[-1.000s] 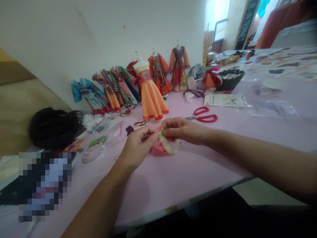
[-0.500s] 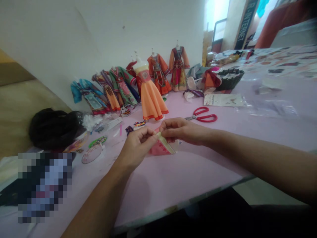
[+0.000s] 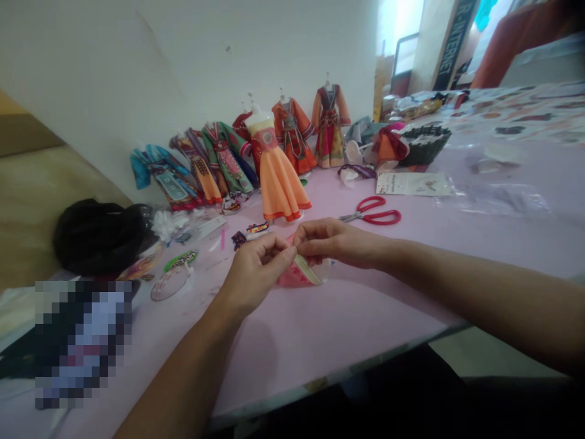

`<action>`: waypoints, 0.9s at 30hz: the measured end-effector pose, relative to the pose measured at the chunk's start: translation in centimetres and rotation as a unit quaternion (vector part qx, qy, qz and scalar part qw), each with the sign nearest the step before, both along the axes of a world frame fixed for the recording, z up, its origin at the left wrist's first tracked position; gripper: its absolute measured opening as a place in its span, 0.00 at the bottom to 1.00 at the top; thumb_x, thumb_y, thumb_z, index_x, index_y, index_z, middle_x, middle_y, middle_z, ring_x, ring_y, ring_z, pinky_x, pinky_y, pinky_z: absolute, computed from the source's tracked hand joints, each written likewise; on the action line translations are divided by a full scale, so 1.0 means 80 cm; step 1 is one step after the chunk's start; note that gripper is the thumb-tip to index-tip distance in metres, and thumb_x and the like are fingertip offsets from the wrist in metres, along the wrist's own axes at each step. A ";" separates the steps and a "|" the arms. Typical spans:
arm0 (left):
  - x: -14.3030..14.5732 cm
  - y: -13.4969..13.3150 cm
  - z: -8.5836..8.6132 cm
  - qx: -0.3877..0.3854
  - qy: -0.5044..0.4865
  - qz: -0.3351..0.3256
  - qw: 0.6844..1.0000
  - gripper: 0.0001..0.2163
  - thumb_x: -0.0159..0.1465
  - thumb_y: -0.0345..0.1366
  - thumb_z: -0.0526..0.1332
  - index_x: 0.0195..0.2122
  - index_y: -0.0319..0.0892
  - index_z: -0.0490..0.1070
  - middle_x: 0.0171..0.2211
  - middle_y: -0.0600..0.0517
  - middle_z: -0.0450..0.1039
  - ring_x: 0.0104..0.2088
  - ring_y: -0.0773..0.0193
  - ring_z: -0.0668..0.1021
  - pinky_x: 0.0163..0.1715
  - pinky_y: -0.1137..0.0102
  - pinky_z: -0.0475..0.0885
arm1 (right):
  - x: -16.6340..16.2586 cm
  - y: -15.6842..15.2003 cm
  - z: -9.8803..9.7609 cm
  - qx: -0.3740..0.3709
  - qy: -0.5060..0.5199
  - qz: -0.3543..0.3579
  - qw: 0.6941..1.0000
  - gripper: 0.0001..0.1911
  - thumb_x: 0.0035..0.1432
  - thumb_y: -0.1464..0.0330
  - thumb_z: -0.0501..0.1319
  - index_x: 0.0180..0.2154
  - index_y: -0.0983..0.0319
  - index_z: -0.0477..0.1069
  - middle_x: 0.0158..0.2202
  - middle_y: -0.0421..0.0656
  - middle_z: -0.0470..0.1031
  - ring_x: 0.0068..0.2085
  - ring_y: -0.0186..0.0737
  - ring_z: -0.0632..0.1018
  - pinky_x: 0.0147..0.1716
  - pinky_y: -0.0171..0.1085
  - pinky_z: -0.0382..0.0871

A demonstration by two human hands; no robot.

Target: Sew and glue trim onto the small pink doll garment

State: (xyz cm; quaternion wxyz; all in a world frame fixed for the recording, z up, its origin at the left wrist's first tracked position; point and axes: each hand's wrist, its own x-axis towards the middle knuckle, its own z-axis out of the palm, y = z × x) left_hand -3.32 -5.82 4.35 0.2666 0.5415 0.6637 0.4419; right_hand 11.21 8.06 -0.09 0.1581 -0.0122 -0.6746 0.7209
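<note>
Head view. Clock directions are taken from the cloth, with 12 o'clock pointing away from me. The pink cloth point(image 3: 292, 280) with its pale-yellow band point(image 3: 309, 271) is between my hands at the table point(image 3: 329, 329); whether its lower edge makes contact cannot be told. My left hand point(image 3: 259, 262), at 9 o'clock, is closed, thumb and forefinger pinching the cloth at the band's upper end. My right hand point(image 3: 337, 242), at 2 o'clock, is also closed, pinching the same end just beside the left fingertips; the exact contact is partly hidden. Red-handled scissors point(image 3: 384, 216) lie at 2 o'clock, just beyond the right hand. Farther along that line are a card point(image 3: 411, 185) and a basket point(image 3: 427, 145). An orange dress point(image 3: 282, 183) stands at 12 o'clock. Costumes point(image 3: 225, 158) line the wall point(image 3: 274, 42) from 10 to 12 o'clock. A green patch point(image 3: 180, 261) lies at 9 o'clock; farther out is a black bundle point(image 3: 95, 236).
</note>
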 end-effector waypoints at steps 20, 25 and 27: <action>-0.017 -0.001 0.000 -0.037 -0.027 -0.016 0.999 0.10 0.59 0.42 0.65 0.28 0.41 0.70 0.23 0.58 0.64 0.24 0.71 0.63 0.24 0.73 0.57 | 0.000 0.005 0.003 -0.025 -0.002 -0.019 0.999 0.08 0.59 0.67 0.67 0.32 0.64 0.71 0.27 0.36 0.68 0.28 0.30 0.68 0.30 0.32 0.62; -0.015 -0.002 0.001 -0.046 -0.006 -0.015 0.999 0.11 0.58 0.43 0.64 0.28 0.40 0.70 0.24 0.57 0.67 0.25 0.70 0.67 0.27 0.72 0.60 | 0.004 0.002 0.007 0.024 -0.024 -0.016 0.999 0.06 0.59 0.67 0.66 0.37 0.63 0.75 0.32 0.38 0.72 0.33 0.32 0.71 0.33 0.33 0.62; -0.012 -0.002 0.001 -0.047 0.002 -0.018 0.999 0.11 0.58 0.43 0.64 0.29 0.40 0.70 0.25 0.56 0.68 0.26 0.69 0.68 0.27 0.71 0.61 | 0.005 0.001 0.007 0.040 -0.030 -0.009 0.999 0.07 0.60 0.65 0.67 0.38 0.63 0.75 0.33 0.38 0.73 0.34 0.33 0.71 0.34 0.33 0.62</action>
